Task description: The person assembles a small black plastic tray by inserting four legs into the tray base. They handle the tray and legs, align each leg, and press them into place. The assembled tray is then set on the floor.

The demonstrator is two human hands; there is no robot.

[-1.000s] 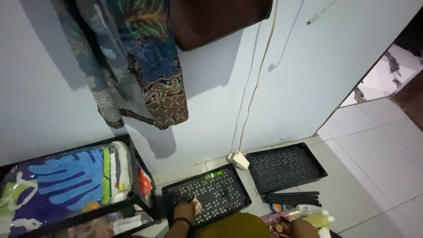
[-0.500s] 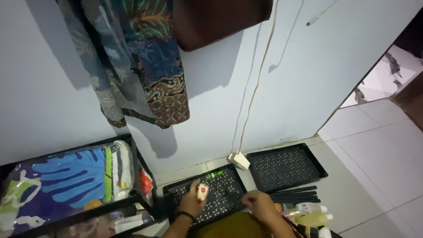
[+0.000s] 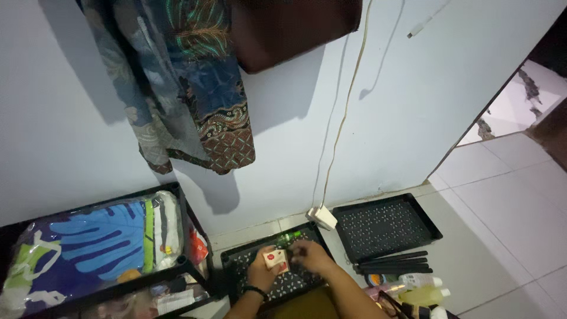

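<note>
Cream-coloured, with a red mark, the small square box now sits lower and between both my hands, where half a second ago my left hand alone held it up. My left hand grips it from below, fingers closed around its edges, wrist banded in black. My right hand has come in from the right, fingertips pinching its right side. Both hover over the black perforated plastic tray; a second black tray lies just beside it.

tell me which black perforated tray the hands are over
The nearer tray, left of the white adapter, lies under both hands and the small box; the far tray by the doorway is untouched.
</note>
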